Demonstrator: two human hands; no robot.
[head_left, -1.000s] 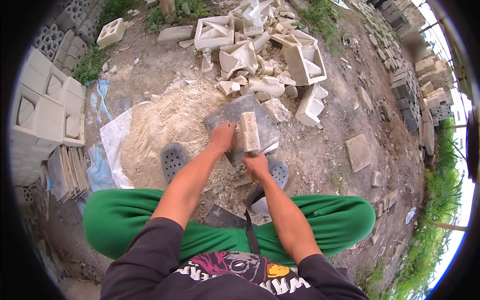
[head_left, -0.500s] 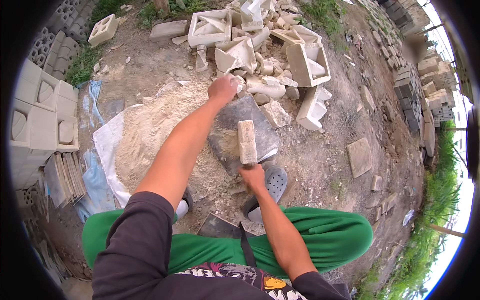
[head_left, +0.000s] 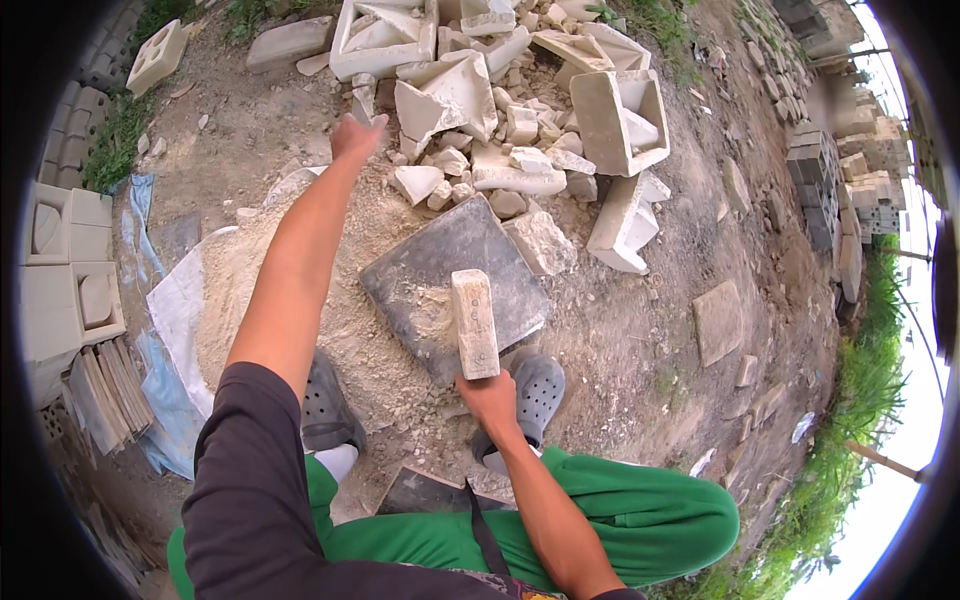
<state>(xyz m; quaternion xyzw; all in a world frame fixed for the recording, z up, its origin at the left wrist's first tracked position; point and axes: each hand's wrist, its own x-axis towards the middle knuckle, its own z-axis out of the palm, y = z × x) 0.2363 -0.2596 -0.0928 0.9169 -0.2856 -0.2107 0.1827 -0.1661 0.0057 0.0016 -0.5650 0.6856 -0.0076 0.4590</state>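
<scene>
My left hand (head_left: 357,139) is stretched far out to the left of the rubble heap, just below a narrow upright shard (head_left: 364,98). Its thumb stands apart from the fingers, which are partly hidden, and nothing shows in it. My right hand (head_left: 488,399) is closed on the near end of a long, dusty, pale rectangular block (head_left: 475,322). The block sits above a dark square slab (head_left: 400,275) with pale crumbs and powder on it. Beyond the slab lie broken pale block pieces (head_left: 447,105), among them a chunk (head_left: 417,183).
A mound of pale powder (head_left: 255,275) lies on white sheeting (head_left: 180,300) at left. Stacked pale blocks (head_left: 50,310) and thin boards (head_left: 112,390) stand at far left. My grey clogs (head_left: 540,395) flank the slab's near side. Grey blocks (head_left: 812,185) are piled at right.
My left hand has moved left and away from the pale chunk beside the slab toward the narrow shard. My right hand still grips the rectangular block. The view has shifted slightly.
</scene>
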